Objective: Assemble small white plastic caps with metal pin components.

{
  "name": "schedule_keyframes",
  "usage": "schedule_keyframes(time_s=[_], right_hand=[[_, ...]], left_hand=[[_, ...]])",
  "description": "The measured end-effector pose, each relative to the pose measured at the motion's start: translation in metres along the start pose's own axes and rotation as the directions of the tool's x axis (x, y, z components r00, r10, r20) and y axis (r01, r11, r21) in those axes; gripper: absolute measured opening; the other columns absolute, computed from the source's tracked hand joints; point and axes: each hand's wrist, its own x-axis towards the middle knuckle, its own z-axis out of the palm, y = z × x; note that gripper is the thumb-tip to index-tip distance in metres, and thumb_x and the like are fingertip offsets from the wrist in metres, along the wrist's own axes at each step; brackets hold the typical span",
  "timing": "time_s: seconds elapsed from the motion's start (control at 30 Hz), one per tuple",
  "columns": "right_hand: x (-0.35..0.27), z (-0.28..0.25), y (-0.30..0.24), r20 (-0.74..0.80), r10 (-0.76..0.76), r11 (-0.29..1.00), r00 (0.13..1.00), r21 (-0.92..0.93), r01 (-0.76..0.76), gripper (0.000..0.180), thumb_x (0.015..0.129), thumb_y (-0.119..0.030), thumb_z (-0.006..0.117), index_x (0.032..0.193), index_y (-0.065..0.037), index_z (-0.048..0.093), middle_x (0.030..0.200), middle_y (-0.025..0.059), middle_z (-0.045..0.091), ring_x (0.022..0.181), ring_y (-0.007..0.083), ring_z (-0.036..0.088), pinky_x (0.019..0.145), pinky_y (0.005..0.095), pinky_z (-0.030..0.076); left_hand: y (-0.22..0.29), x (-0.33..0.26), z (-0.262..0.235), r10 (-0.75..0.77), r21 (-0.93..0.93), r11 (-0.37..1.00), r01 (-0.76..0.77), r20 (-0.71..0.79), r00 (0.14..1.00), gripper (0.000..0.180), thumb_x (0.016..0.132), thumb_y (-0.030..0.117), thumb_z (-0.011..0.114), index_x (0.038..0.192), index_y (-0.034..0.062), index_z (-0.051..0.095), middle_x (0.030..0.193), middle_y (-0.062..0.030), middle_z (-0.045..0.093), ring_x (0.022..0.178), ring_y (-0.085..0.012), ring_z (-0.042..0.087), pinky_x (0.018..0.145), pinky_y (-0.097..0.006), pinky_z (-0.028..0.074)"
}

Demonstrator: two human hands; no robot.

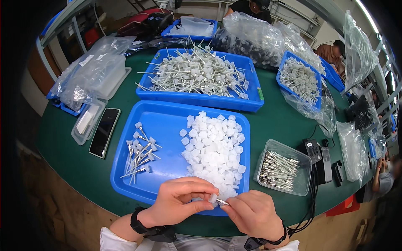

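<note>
White plastic cap (213, 198) sits pinched between thumb and fingers of the left hand (181, 201), while the right hand (253, 215) closes its fingertips on a thin metal pin (222, 202) whose tip meets the cap, both over the near rim of the blue tray (167, 121). Inside that tray, a heap of loose white caps (213, 152) lies just beyond the hands and a small bunch of finished pins with caps (140, 157) lies toward its left side. Right of the tray stands a clear tub of metal pins (280, 167), left of it a black phone (104, 131), beyond it a second blue tray of assembled pieces (197, 75).
</note>
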Motion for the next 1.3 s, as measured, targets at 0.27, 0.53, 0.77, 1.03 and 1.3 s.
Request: schedule_keyframes(time_s=[0.27, 0.53, 0.77, 1.03, 1.3], right_hand=[[0.0, -0.001, -0.002, -0.012, -0.037, 0.995, 0.999, 0.089, 0.038, 0.011, 0.074, -0.008, 0.068, 0.075, -0.001, 0.058, 0.057, 0.0039, 0.046, 0.044, 0.0176, 0.049, 0.039, 0.0279, 0.037], [-0.004, 0.0, -0.005, -0.008, -0.043, 0.957, 0.999, 0.286, 0.043, 0.013, 0.073, -0.003, 0.068, 0.076, 0.003, 0.057, 0.057, 0.0064, 0.045, 0.042, 0.0186, 0.048, 0.036, 0.0296, 0.037], [-0.003, 0.0, -0.003, -0.004, -0.079, 0.941, 0.997, 0.329, 0.076, 0.015, 0.072, 0.0, 0.069, 0.077, 0.006, 0.056, 0.057, 0.0067, 0.043, 0.042, 0.0193, 0.047, 0.036, 0.0295, 0.037], [-0.007, 0.017, -0.005, -0.177, 0.02, 0.938, 0.984, 0.344, 0.043, 0.018, 0.072, -0.001, 0.07, 0.085, 0.005, 0.058, 0.062, 0.0084, 0.048, 0.046, 0.0199, 0.049, 0.038, 0.0283, 0.037], [-0.005, -0.001, -0.002, -0.255, 0.097, 0.973, 0.962, 0.229, -0.037, 0.028, 0.07, -0.013, 0.074, 0.091, 0.001, 0.062, 0.069, 0.0066, 0.059, 0.055, 0.0185, 0.056, 0.05, 0.028, 0.041]], left_hand=[[0.003, -0.002, -0.002, -0.15, -0.148, 0.976, 0.16, 0.079, 0.986, 0.026, 0.076, -0.01, 0.064, 0.102, -0.0071, 0.061, 0.091, -0.0117, 0.062, 0.081, -0.0144, 0.062, 0.07, -0.025, 0.054], [-0.007, -0.012, 0.003, -0.096, -0.309, 0.944, 0.112, 0.065, 0.993, 0.022, 0.074, -0.011, 0.066, 0.096, -0.0097, 0.064, 0.078, -0.0164, 0.067, 0.064, -0.0146, 0.064, 0.055, -0.023, 0.053], [-0.01, -0.011, 0.004, -0.118, -0.343, 0.927, 0.15, 0.113, 0.987, 0.023, 0.074, -0.012, 0.066, 0.097, -0.0096, 0.063, 0.075, -0.0179, 0.066, 0.059, -0.0152, 0.064, 0.053, -0.023, 0.053], [-0.011, -0.003, 0.005, -0.083, -0.475, 0.87, 0.137, 0.133, 0.988, 0.031, 0.076, -0.003, 0.069, 0.106, -0.0054, 0.061, 0.102, -0.0117, 0.058, 0.095, -0.0164, 0.056, 0.08, -0.029, 0.047], [0.021, -0.006, 0.004, 0.064, 0.106, 0.992, -0.074, 0.09, 0.994, 0.024, 0.072, -0.004, 0.068, 0.096, -0.0018, 0.062, 0.092, -0.0121, 0.062, 0.08, -0.0222, 0.06, 0.069, -0.031, 0.049]])
